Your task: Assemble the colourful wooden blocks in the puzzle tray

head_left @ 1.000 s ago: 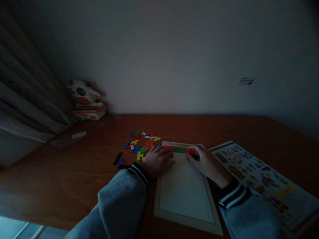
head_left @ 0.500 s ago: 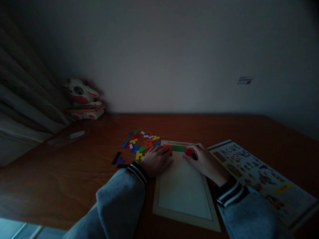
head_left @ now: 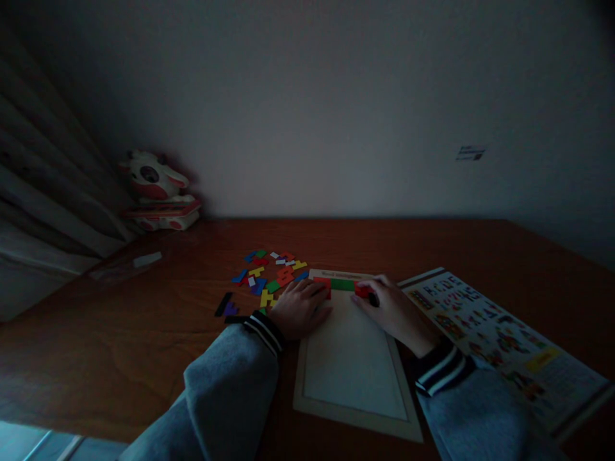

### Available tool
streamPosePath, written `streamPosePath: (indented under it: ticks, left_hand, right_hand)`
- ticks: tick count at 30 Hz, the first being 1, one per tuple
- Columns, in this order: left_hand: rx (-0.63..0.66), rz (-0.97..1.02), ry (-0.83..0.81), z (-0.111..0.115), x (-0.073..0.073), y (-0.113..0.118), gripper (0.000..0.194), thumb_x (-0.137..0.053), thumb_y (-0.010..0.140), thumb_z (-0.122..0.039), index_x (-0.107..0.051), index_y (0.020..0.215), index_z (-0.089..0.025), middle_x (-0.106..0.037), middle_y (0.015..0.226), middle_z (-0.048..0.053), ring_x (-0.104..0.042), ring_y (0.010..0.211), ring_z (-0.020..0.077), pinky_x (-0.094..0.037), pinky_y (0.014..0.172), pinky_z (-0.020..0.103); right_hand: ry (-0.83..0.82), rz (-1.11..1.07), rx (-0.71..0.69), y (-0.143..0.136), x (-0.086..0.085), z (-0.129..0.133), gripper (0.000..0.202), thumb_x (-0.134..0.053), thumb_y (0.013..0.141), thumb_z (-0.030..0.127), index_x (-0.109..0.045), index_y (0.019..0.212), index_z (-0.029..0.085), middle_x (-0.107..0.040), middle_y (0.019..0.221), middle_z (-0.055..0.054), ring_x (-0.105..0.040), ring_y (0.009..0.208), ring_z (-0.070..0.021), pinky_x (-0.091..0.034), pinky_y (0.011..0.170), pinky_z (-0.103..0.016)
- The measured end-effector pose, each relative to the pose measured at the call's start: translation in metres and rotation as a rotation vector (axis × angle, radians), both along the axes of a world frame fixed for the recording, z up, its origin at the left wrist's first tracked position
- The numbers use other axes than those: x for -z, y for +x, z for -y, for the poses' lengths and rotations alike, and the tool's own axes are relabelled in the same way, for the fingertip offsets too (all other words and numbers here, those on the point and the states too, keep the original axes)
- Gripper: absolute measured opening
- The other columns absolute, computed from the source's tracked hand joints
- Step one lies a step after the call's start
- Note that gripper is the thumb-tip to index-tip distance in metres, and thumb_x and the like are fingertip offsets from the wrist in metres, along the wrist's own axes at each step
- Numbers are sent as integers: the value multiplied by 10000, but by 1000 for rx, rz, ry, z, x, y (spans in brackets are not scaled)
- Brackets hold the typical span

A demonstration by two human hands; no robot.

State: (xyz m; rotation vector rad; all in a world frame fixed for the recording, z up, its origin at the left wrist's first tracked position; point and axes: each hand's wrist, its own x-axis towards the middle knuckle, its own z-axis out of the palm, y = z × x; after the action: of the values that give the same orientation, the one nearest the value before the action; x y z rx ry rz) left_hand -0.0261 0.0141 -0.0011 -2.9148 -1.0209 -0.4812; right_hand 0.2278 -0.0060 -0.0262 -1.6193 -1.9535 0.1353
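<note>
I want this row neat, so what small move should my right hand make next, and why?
Probably press the right-hand red piece gently down beside the green piece. Your right hand is on it and partly hides whether it sits flat in the tray, while your left hand covers part of the other red piece.

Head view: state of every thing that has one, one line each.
Left hand: palm down, fingers extended over the board's left edge
Right hand: curled, fingers and thumb at right red piece; grip unclear
Board: flat, pieces along far end
Green piece: on board, between red ones
Loose pieces: scattered
Printed sheet: flat, printed side up
Cow toy: upright
Curtain: hanging in folds
</note>
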Motion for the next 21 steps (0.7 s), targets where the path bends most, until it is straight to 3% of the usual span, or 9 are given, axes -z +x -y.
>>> streamPosePath:
  ticks: [6,12,17,21]
  left_hand:
    - [5,3,-2,0,1,0,401,-417,998,-407,-585,1295,-196,-592,1328,89,-522,1226,262,-436,1064,448]
    - [-52,26,26,-1,1,0,390,-450,982,-398,-585,1279,-185,-601,1326,89,-546,1192,266,-458,1038,452]
    - [-214,76,80,-2,-3,1,280,-489,961,-337,-661,1113,-176,-684,1177,89,-612,1083,267,-510,957,434]
    - [-202,69,99,-1,-6,1,263,-482,970,-327,-703,991,-185,-721,1073,79,-652,1006,247,-534,922,407]
  right_hand:
    - [-22,-7,12,-2,-5,1,324,-598,881,454,-682,1067,203,-636,1054,-104,-648,977,-257,-516,874,-400]
    - [3,-53,6,1,-2,-3,269,-451,963,330,-677,1040,206,-640,1025,-102,-645,975,-238,-500,908,-385]
    - [26,-95,51,10,5,-10,284,-403,962,251,-656,1057,164,-626,1028,-132,-637,960,-245,-503,891,-390]
    - [27,-89,44,18,8,-11,284,-395,956,215,-636,1094,157,-616,1026,-130,-628,992,-243,-493,925,-392]
